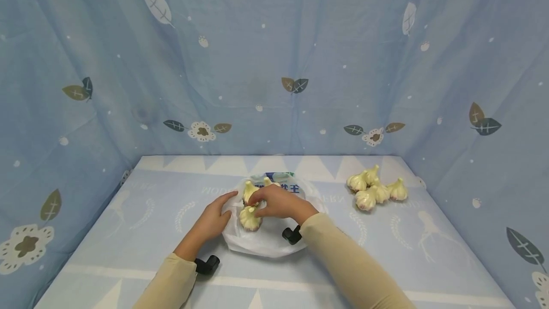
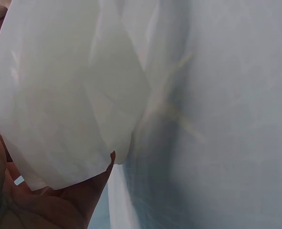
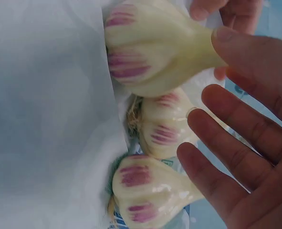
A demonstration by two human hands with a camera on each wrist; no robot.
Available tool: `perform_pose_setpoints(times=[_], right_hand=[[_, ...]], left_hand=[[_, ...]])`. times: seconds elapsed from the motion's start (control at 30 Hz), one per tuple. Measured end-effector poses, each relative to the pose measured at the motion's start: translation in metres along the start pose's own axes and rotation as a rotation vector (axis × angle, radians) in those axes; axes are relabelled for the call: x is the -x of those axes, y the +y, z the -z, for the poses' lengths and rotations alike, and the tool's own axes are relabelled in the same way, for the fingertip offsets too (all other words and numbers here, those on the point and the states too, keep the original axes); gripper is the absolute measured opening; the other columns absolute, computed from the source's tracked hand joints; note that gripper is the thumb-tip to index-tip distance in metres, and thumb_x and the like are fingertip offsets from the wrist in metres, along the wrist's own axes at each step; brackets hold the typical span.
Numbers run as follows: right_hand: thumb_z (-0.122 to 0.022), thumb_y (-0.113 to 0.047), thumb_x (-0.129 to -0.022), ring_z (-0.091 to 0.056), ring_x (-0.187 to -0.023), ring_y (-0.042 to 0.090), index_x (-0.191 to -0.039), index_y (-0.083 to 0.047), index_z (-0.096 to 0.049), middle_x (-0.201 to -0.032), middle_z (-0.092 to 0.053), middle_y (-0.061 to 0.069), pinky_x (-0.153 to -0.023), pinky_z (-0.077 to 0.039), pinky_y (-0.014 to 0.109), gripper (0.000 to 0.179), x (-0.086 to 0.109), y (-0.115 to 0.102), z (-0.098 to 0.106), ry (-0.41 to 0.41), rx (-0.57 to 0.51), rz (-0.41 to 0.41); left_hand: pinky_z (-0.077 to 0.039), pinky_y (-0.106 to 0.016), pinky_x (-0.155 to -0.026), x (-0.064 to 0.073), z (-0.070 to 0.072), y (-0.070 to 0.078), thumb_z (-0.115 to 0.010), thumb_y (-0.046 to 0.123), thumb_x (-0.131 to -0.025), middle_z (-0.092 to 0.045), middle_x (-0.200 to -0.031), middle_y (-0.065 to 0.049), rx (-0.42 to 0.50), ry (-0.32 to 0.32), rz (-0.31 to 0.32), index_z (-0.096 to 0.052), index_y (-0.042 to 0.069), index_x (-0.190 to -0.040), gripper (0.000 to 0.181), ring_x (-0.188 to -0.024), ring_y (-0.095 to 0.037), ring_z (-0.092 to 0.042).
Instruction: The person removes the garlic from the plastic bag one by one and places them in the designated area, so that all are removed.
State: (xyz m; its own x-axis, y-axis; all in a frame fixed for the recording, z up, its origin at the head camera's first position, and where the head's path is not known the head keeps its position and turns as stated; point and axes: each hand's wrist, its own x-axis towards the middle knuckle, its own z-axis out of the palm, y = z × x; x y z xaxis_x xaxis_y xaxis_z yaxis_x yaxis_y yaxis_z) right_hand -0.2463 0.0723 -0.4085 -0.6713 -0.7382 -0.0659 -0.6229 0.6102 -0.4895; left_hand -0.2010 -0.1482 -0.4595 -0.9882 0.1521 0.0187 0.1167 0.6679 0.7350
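Observation:
A white plastic bag (image 1: 270,244) lies on the table with its mouth open and several pale garlic bulbs inside. My right hand (image 1: 279,204) reaches into the mouth. In the right wrist view, its thumb and a finger pinch the neck of the topmost garlic bulb (image 3: 150,52), while the other fingers spread loosely. Two more bulbs, a middle bulb (image 3: 164,126) and a lower bulb (image 3: 150,191), sit beside it. At the bag's left edge my left hand (image 1: 212,218) touches the plastic, thumb and index finger apart. The plastic hides part of that hand in the left wrist view.
A group of several garlic bulbs (image 1: 371,190) sits on the table (image 1: 146,232) at the right rear. Blue patterned curtains (image 1: 257,61) hang behind the table and along both sides. Black wrist-camera mounts (image 1: 208,265) hang below the wrists.

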Motion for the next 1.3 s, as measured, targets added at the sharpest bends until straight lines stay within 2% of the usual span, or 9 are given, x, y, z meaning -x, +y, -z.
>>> perform_pose_setpoints(times=[0.3,0.5,0.97,1.17,1.3], right_hand=[[-0.068,-0.020,-0.090,-0.063,-0.099,0.004,-0.109,-0.021,-0.071,-0.105,-0.070,-0.012,-0.086,-0.051,0.017,0.019,-0.006,-0.004,-0.007,0.012,0.056,0.071],[-0.067,-0.020,-0.091,-0.063,-0.095,0.000,-0.106,-0.022,-0.070,-0.102,-0.070,-0.014,-0.082,-0.051,0.014,0.015,-0.005,-0.003,-0.007,0.019,0.075,0.067],[-0.062,-0.024,-0.095,-0.067,-0.099,0.005,-0.114,-0.015,-0.072,-0.110,-0.072,-0.007,-0.088,-0.055,0.025,0.024,0.013,0.000,0.001,0.068,0.049,0.124],[-0.063,-0.026,-0.095,-0.066,-0.093,0.002,-0.114,-0.018,-0.073,-0.108,-0.073,-0.008,-0.080,-0.054,0.020,0.023,0.022,0.002,0.005,0.079,-0.002,0.065],[-0.063,-0.027,-0.094,-0.063,-0.090,0.001,-0.110,-0.023,-0.073,-0.105,-0.072,-0.011,-0.078,-0.053,0.020,0.019,0.027,0.006,0.010,0.117,-0.024,0.048]], left_hand=[[-0.030,-0.059,-0.113,0.004,0.002,-0.003,-0.048,0.004,-0.095,-0.037,-0.154,-0.016,-0.011,0.003,0.010,-0.040,0.018,-0.148,0.055,-0.143,-0.038,-0.032],[-0.031,-0.059,-0.112,0.002,0.002,-0.003,-0.048,0.005,-0.096,-0.037,-0.154,-0.016,-0.004,0.004,-0.020,-0.040,0.018,-0.148,0.055,-0.142,-0.038,-0.033],[-0.031,-0.059,-0.112,0.001,0.000,-0.002,-0.048,0.004,-0.096,-0.038,-0.153,-0.017,-0.020,0.000,-0.018,-0.040,0.018,-0.148,0.055,-0.142,-0.039,-0.033],[-0.031,-0.059,-0.113,0.002,-0.001,-0.001,-0.047,0.004,-0.096,-0.036,-0.154,-0.016,-0.027,-0.012,-0.002,-0.039,0.018,-0.149,0.055,-0.143,-0.038,-0.032],[-0.031,-0.060,-0.112,0.001,0.000,0.002,-0.047,0.006,-0.096,-0.035,-0.155,-0.016,-0.029,-0.015,0.007,-0.037,0.019,-0.150,0.056,-0.143,-0.038,-0.031]])
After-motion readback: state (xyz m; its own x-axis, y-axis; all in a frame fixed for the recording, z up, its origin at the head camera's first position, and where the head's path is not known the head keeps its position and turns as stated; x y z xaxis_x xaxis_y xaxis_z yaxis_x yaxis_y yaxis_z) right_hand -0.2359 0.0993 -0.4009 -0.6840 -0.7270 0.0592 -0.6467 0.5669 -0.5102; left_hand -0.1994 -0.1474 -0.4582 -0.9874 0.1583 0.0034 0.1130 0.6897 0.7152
